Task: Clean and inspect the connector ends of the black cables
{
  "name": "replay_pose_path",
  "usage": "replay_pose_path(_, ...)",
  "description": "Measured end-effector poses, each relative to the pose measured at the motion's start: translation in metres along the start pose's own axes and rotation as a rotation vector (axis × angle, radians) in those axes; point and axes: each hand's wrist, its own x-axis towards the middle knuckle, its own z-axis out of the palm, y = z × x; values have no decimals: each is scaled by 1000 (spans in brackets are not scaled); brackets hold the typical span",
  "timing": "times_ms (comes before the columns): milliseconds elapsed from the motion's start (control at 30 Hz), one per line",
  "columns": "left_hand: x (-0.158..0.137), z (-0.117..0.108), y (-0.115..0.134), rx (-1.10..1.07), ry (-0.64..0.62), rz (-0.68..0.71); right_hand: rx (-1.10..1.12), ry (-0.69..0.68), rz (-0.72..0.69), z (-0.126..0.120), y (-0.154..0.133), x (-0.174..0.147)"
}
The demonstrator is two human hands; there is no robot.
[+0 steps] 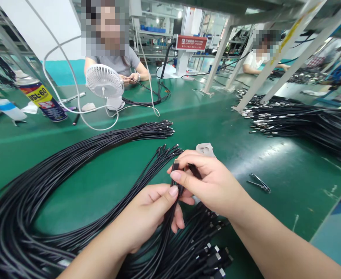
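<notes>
My left hand (154, 203) is closed round several black cables (166, 232) just below their connector ends. Thumb and fingers of my right hand (201, 174) pinch a black connector (175, 166) at the top of that bunch; another dark connector shows beneath its fingers. Under both hands lies a thick pile of black cables (187, 236), with flat metal-tipped plugs (213, 257) at the near right. A long looped bundle of cables (71, 157) curves over the green table on the left, its small metal tips pointing right.
Tweezers (260, 183) lie to the right of my hands. A crumpled pale scrap (205, 149) sits just behind them. Farther back are a small white fan (105, 83), a spray can (41, 99) and another cable heap (304, 120). A co-worker (115, 58) sits opposite, handling cables.
</notes>
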Motion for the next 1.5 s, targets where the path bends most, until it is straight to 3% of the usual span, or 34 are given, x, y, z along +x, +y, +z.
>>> replay_pose_path(267, -2, -1, -3, 99, -27, 9, -156, 97, -130, 7, -10, -2)
replay_pose_path(600, -2, 1, -1, 88, -37, -4, -106, 107, -91, 9, -8, -2)
replay_pose_path(733, -1, 1, 3, 43, 40, 7, 6, 103, -110, 4, -7, -2)
replay_pose_path(867, 2, 0, 8, -120, 169, -5, -70, 81, -221, -7, -7, -1)
replay_pose_path(1133, 4, -1, 8, -189, 315, -8, 102, -59, -77, -13, -4, 6)
replay_pose_path(1200, 3, -1, 7, -180, 310, 29, 160, -112, -38, -14, -4, 8)
replay_pose_path(1300, 3, 1, 8, -193, 276, 88, 122, -81, -9, -13, -2, 10)
replay_pose_path(1500, 3, 5, 10, -181, 86, 103, 151, -113, 58, -3, 11, 10)
